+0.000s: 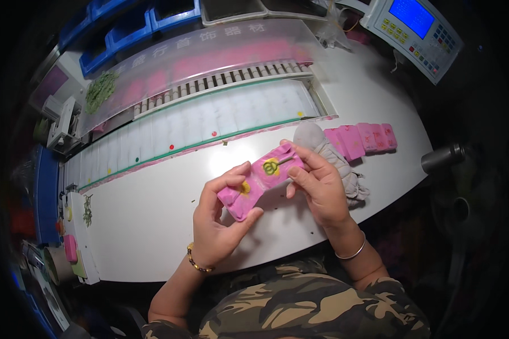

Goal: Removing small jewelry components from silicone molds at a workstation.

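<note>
Pink two-part block: the opened block (258, 185) is held up over the white table (147, 237), its two halves side by side and tilted, the right one higher.
Yellow patches: one on each half; the right one (275, 163) bears a dark green looped piece (270, 167) with a thin stem pointing toward the right hand.
Left hand: the left hand (218, 217) pinches the left half, thumb at its lower edge and fingers curled behind and above.
Right hand: the right hand (320, 189) pinches the right end between thumb and fingers, the thumb near the stem's end.
Wrists: a beaded bracelet (198, 261) on the left, a silver bangle (353, 249) on the right; camouflage clothing (300, 308) below.
Grey cloth bundle: the bundle (311, 135) lies on the table just beyond the right hand.
Pink blocks: several blocks (373, 137) lie in a leaning row right of the bundle, some with red marks.
White strip: a green-edged strip (209, 116) with small coloured dots runs across beyond the hands; rollers (209, 83) and a clear sheet (102, 59) lie behind it.
Green pieces: a heap (100, 92) on the sheet's left end, a smaller cluster (87, 210) at the table's left.
Control panel: its blue screen (413, 18) is lit, upper right.
</note>
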A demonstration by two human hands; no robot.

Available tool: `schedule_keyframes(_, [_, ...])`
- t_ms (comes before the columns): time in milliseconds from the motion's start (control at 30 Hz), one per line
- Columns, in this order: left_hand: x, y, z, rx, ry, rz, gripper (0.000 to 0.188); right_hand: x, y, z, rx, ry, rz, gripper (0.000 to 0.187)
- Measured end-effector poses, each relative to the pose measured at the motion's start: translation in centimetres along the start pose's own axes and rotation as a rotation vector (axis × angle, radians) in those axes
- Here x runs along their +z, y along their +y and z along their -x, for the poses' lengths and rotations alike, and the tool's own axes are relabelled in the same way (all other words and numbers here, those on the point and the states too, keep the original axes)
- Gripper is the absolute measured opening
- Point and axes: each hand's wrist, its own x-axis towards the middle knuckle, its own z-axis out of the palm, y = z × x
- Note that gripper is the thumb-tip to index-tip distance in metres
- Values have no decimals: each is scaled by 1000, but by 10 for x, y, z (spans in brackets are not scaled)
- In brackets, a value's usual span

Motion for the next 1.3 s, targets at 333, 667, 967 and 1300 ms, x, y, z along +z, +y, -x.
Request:
schedule_keyframes(333, [21,-2,1,-11,-73,-142,66,4,0,11,-27,-43,348,38])
schedule_keyframes(667, [30,4,-21,-712,-286,362,44,-23,0,11,-249,-184,659,36])
schedule_keyframes(967, [25,-3,-37,-665,-75,254,32,-58,-21,12,-543,163,1515,58])
schedule_keyframes(1300, [43,-4,-55,-670,-99,233,45,-83,-30,19,-394,72,1589,65])
